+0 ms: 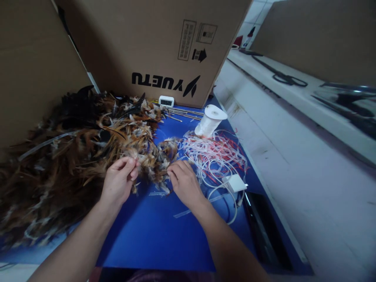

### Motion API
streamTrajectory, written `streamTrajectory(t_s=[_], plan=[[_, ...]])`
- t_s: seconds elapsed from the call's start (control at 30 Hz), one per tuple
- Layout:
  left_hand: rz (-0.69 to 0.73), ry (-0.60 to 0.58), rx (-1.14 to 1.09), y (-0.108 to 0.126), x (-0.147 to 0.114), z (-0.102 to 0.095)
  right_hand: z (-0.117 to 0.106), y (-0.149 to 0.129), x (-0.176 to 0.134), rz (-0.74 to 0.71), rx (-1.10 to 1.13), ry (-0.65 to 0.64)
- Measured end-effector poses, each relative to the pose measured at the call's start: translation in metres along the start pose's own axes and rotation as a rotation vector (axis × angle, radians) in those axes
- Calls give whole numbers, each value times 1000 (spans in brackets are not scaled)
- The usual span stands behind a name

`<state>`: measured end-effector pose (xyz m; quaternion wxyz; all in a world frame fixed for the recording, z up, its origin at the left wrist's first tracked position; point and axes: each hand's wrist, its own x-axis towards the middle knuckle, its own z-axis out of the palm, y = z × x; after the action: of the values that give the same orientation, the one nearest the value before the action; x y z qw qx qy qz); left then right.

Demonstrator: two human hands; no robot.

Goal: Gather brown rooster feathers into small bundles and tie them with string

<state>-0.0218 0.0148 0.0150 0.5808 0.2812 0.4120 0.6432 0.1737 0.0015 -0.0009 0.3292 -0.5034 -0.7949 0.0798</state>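
My left hand (119, 180) is closed in a pinch at the right edge of a large heap of brown and black feathers (73, 145). Pale fluff shows just behind its fingertips, and what lies between them is too small to make out. Across a short gap, my right hand (185, 183) pinches a thin brown feather (163, 171). Between and beyond both hands sits a small tuft of loose brown and grey feathers (169, 150). Clear plastic strips (158, 193) lie on the blue tabletop (155, 235) near the right hand.
Right of the hands, a tangle of white and red strips (214, 150) lies beside a white spool (211, 119), a charger (235, 183) with cable and a dark phone-like slab (263, 231). Behind stand a small digital display (166, 101), thin sticks (188, 113) and a cardboard box (152, 47). Scissors (289, 79) rest on a ledge.
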Motion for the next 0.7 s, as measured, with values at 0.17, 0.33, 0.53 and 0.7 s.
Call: streamTrajectory(t_s=[0.17,0.33,0.53,0.7], plan=[[-7,4,-3,0,1,1,-5,-3,2,232,308,36],[-14,10,-4,2,0,2,-3,-1,2,456,602,44],[-61,12,12,0,-3,4,-3,-2,7,628,960,60],[-160,-103,119,-5,-10,6,-12,-8,9,677,1164,-49]])
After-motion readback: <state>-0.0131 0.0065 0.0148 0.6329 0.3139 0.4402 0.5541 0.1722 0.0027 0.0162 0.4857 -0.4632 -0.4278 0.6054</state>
